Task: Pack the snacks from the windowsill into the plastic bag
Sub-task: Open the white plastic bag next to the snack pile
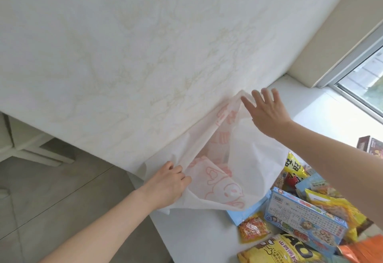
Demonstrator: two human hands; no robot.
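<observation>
On the white windowsill [323,115], the plastic bag [244,152] is lying open beside the snacks [298,217]. The left hand [165,184] is pinching its near rim; the right hand [267,113], fingers spread, is lifting the far rim.

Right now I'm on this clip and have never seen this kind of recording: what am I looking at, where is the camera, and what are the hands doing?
There is no machine here: a person wears a camera on the head, looking forward and down at two bare hands. The left hand pinches one edge of a white plastic bag with pink print. The right hand is spread open against the bag's far edge, so the mouth is pulled wide. The bag lies on a white windowsill beside a window. The snacks sit in a pile on the sill to the right: a blue box, yellow bags and small packets. None looks packed yet.
</observation>
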